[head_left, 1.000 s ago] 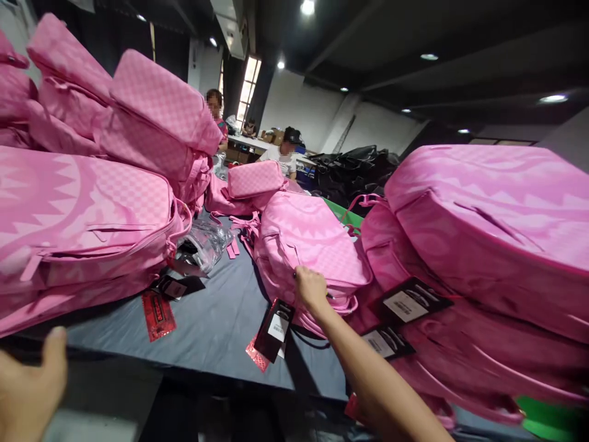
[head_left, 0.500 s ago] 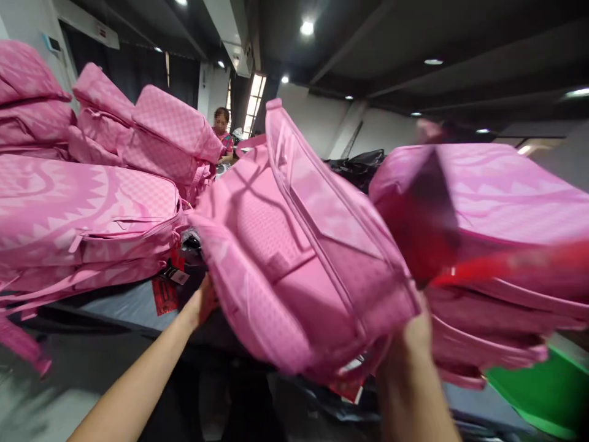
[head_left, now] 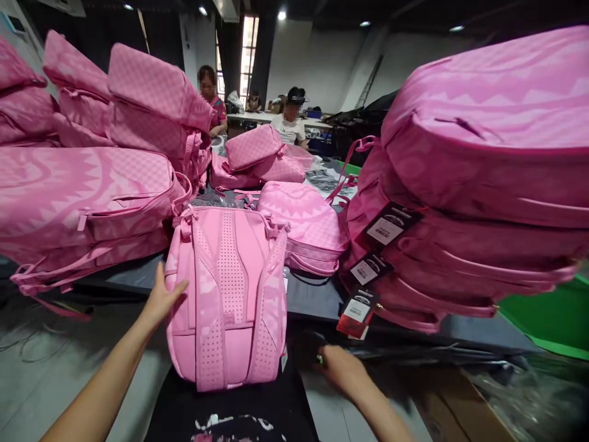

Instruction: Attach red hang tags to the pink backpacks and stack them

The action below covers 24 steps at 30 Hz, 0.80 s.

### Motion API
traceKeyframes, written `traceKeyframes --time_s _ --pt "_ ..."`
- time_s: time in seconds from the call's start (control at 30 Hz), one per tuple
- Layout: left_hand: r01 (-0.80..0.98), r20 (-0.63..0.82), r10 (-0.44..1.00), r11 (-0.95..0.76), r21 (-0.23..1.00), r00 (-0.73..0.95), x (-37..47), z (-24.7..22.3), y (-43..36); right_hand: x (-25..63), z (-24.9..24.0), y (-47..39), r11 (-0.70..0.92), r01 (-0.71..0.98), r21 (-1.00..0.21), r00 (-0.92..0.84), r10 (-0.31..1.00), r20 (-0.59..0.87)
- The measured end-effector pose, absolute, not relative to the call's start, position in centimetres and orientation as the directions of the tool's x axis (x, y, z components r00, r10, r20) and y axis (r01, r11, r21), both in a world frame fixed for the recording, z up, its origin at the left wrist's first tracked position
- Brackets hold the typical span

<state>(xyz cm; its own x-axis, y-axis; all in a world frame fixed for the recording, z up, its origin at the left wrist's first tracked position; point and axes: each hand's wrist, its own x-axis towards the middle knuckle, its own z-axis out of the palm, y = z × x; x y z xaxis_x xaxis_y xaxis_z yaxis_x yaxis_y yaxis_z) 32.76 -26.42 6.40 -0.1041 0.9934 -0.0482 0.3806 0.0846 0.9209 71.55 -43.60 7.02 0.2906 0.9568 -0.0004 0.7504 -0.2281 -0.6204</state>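
Observation:
A pink backpack [head_left: 239,270] stands upright in front of me at the table's near edge, its padded back panel and two shoulder straps facing me. Against its left side rests my left hand [head_left: 168,298], thumb and forefinger spread; the other fingers are partly hidden. My right hand [head_left: 343,368] is apart from the backpack, low on its right, with curled fingers. A small green spot and something dark show at those fingers, too unclear to name. Black-and-white hang tags [head_left: 385,228] dangle from the stacked backpacks [head_left: 488,159] on the right.
More pink backpacks [head_left: 87,190] are piled on the left. A smaller pink bag [head_left: 301,224] lies behind mine on the dark table [head_left: 310,294]. Green bins [head_left: 547,313] and cardboard [head_left: 455,399] are low on the right. Two people [head_left: 289,120] are across the table, with another farther back.
The backpack, tilted and raised between both hands before, now stands upright with its back panel toward me. My right hand has left it and moved lower. My left hand remains at its side.

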Motion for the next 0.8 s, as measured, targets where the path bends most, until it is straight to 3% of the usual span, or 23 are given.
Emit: traceKeyframes --time_s 0.1,0.17,0.3,0.37,0.43,0.5,0.57,0.7,0.8 --pt "0.67 0.186 0.979 -0.08 0.738 -0.088 35.1 5.1 -27.6 70.8 12.6 -42.3 -0.074 0.646 -0.76 0.248 0.962 0.117" --pt "0.752 0.259 0.96 -0.092 0.653 -0.108 36.1 4.3 -28.6 67.6 15.1 -39.8 0.076 0.566 -0.821 0.179 0.961 0.212" --pt "0.801 0.368 0.925 -0.149 0.58 -0.094 36.2 2.7 -30.1 60.2 13.8 -33.2 0.162 0.41 -0.898 0.108 0.968 0.225" --pt "0.803 0.391 0.916 -0.167 0.572 -0.088 35.7 2.2 -30.6 58.4 10.9 -30.7 0.305 0.468 -0.829 0.119 0.908 0.401" --pt "0.785 0.303 0.942 -0.074 0.614 -0.148 35.3 2.2 -31.2 59.0 7.6 -29.7 0.377 0.653 -0.657 0.053 0.843 0.535" --pt "0.741 0.126 0.965 0.09 0.666 -0.231 35.1 2.5 -31.6 61.7 4.7 -30.2 0.302 0.828 -0.473 0.014 0.831 0.556" --pt "0.67 0.009 0.961 0.187 0.719 -0.278 35.0 2.9 -31.8 65.2 2.7 -31.3 0.14 0.903 -0.405 0.113 0.835 0.539" --pt "0.4 0.001 0.961 0.115 0.909 -0.278 35.0 2.7 -32.1 69.6 1.8 -32.8 -0.027 0.808 -0.589 0.339 0.838 0.428" --pt "0.247 -0.069 0.966 0.132 0.96 -0.251 34.4 1.6 -32.6 69.3 3.1 -32.0 -0.147 0.689 -0.71 0.452 0.853 0.262"
